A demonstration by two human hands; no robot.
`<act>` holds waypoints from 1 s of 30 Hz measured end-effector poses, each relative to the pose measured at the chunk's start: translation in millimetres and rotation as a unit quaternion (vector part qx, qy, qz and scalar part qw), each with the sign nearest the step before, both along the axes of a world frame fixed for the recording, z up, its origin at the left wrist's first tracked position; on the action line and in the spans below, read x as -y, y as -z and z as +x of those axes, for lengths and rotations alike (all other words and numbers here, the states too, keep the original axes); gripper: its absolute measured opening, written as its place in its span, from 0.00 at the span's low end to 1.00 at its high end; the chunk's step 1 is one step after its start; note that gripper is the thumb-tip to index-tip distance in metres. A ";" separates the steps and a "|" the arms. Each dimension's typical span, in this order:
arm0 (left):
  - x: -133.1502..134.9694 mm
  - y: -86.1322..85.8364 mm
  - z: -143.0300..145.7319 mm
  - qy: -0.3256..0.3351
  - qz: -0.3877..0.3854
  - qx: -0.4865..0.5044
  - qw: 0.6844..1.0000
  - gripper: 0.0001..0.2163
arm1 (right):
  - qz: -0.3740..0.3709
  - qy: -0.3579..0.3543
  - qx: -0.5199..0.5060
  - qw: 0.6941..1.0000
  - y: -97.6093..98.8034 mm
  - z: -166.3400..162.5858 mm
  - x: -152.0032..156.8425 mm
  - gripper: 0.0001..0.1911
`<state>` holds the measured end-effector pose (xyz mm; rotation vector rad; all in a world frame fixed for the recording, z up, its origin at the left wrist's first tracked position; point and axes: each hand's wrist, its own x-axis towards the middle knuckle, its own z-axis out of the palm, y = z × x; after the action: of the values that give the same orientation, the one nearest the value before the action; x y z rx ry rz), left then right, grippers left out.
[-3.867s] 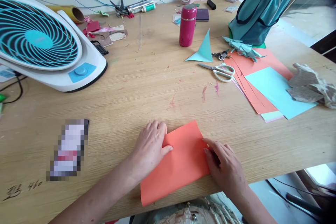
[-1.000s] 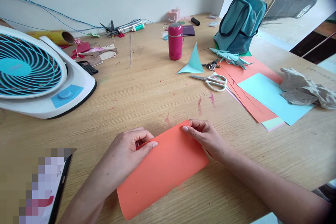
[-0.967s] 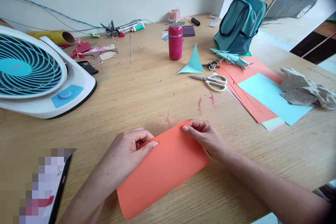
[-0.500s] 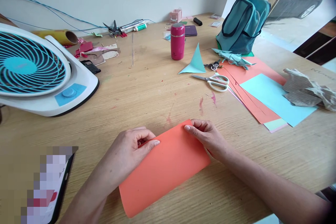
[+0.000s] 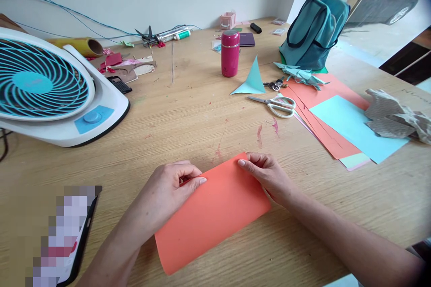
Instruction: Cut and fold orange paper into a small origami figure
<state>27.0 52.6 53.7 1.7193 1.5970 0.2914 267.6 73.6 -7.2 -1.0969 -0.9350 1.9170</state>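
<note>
A sheet of orange paper [image 5: 215,210] is bent over on itself, its rounded fold facing me at the front of the table. My left hand [image 5: 178,188] pinches its far edge near the middle, thumb on top and fingertips hidden behind. At the far right corner, my right hand [image 5: 266,170] grips the paper between thumb and fingers. White-handled scissors [image 5: 281,106] lie beyond the hands, beside a folded light-blue paper piece [image 5: 252,80] standing on the table.
To the left stand a white and blue fan [image 5: 101,121] and a phone [image 5: 84,233], partly pixelated. A pink flask [image 5: 230,56] and a teal backpack [image 5: 310,31] are farther back. On the right lie a blue sheet [image 5: 350,121], orange sheets [image 5: 340,85] and crumpled grey material [image 5: 390,116].
The whole view has shifted slightly, so things sit a little farther right. Both hands keep the same hold on the orange paper, which has barely moved.
</note>
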 end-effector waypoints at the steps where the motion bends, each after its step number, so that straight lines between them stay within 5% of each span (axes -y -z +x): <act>1: -0.3 -0.6 0.5 0.000 0.001 0.003 1.000 0.13 | -0.001 -0.001 0.001 1.000 0.6 0.3 0.2 0.22; 10: -2.2 -4.9 5.9 -0.007 0.013 0.007 1.000 0.11 | 0.008 0.013 0.011 1.000 2.2 1.4 2.1 0.19; 23: 1.2 -24.3 -13.7 -0.029 0.069 -0.018 0.997 0.05 | -0.036 0.148 0.013 0.988 8.6 9.6 -0.5 0.14; 30: -2.1 -24.3 -24.6 -0.106 0.038 0.166 0.980 0.09 | -0.038 0.179 -0.017 0.983 13.2 14.7 -5.0 0.11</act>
<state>2.4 54.7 78.0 1.4621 1.5335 0.7144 282.3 78.5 -20.4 -1.1823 -0.6011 1.6796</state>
